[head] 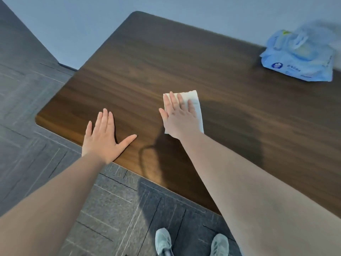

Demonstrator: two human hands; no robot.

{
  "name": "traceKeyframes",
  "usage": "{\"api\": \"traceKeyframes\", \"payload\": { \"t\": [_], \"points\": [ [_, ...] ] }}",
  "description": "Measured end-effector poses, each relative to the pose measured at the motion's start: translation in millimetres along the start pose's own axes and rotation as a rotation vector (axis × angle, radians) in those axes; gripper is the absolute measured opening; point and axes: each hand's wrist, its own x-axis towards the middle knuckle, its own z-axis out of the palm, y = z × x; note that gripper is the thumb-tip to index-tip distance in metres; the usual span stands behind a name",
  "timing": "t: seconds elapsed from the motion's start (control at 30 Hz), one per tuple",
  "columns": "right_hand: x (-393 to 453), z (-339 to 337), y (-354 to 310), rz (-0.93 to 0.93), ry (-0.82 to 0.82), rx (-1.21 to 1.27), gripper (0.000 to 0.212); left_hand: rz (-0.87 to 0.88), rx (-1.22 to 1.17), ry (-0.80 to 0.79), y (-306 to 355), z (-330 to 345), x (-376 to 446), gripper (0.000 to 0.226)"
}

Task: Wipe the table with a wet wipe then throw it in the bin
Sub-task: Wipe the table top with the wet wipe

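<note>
A dark wooden table (pixel 166 58) fills the middle of the head view. A white wet wipe (pixel 196 102) lies flat on it near the front edge. My right hand (pixel 180 117) presses palm-down on the wipe, fingers stretched out, covering most of it. My left hand (pixel 105 137) rests flat on the table's front edge to the left, fingers spread, holding nothing. No bin is in view.
A blue pack of wet wipes (pixel 299 58) lies at the table's far right. Grey patterned floor (pixel 33 111) lies left of and in front of the table. My two shoes (pixel 163 241) stand close to the front edge. A pale wall is behind.
</note>
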Motion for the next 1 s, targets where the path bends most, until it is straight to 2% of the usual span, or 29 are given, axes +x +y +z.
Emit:
{"api": "traceKeyframes", "payload": {
  "t": [0.27, 0.43, 0.57, 0.8, 1.0],
  "points": [
    [61, 11, -102, -0.173, 0.012, -0.022, 0.057, -0.008, -0.053, 0.025, -1, 3, 4, 0.114],
    [97, 21, -148, -0.207, -0.057, -0.001, 0.057, -0.018, -0.127, 0.026, -3, 6, 6, 0.115],
    [111, 21, -157, -0.248, -0.067, -0.028, 0.057, -0.005, -0.126, 0.016, -2, 3, 6, 0.106],
    [103, 19, -152, -0.273, -0.08, -0.011, 0.055, -0.002, -0.133, 0.043, -3, 5, 3, 0.105],
    [57, 19, -117, -0.242, -0.05, -0.012, 0.053, -0.007, -0.079, -0.007, -1, 4, 4, 0.122]
  ]
}}
